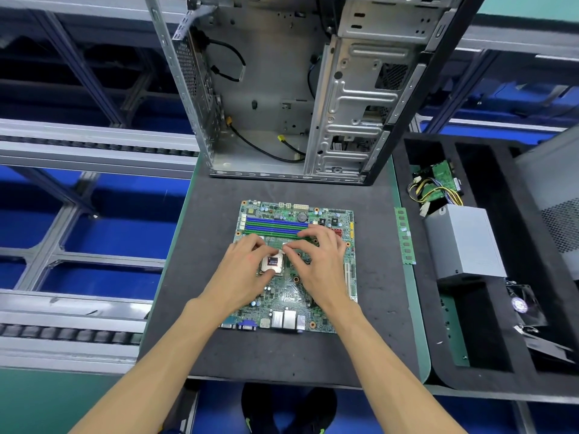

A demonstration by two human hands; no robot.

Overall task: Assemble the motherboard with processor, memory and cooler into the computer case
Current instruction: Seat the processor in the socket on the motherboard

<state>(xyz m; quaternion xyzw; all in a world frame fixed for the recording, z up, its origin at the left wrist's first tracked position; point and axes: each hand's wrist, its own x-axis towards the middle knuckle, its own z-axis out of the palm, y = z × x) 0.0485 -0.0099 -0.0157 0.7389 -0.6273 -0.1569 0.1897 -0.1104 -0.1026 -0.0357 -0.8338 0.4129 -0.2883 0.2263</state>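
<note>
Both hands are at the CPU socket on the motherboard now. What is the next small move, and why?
Probably ease the processor flat into its socket and let go. Both the left hand and the right hand have curled fingers at its edges, and it looks slightly askew on the motherboard. The memory stick lies on the mat beside the board, so memory likely comes after.

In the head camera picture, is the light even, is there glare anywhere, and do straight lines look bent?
Head view: light is soft and even, with faint shadows under the hands; small glare on the motherboard traces and the processor lid; wide-angle distortion bows the computer case frame and the conveyor rails near the edges; the centre is sharp.
</note>
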